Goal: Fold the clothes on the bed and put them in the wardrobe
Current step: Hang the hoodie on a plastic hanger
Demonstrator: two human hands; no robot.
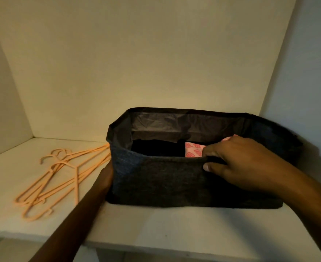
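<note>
A dark grey fabric storage bin (161, 182) stands on the white wardrobe shelf (156, 227). Inside it lie a folded black garment (154, 148) on the left and a folded pink patterned garment (193, 151) on the right. My right hand (244, 165) grips the bin's front rim, fingers inside over the pink garment and thumb on the outer wall. My left hand (106, 176) lies against the bin's left side; its fingers are hidden behind the bin's corner.
Several orange plastic hangers (57, 178) lie in a loose pile on the shelf left of the bin. The wardrobe's back wall and side walls enclose the shelf. The shelf's front edge runs along the bottom.
</note>
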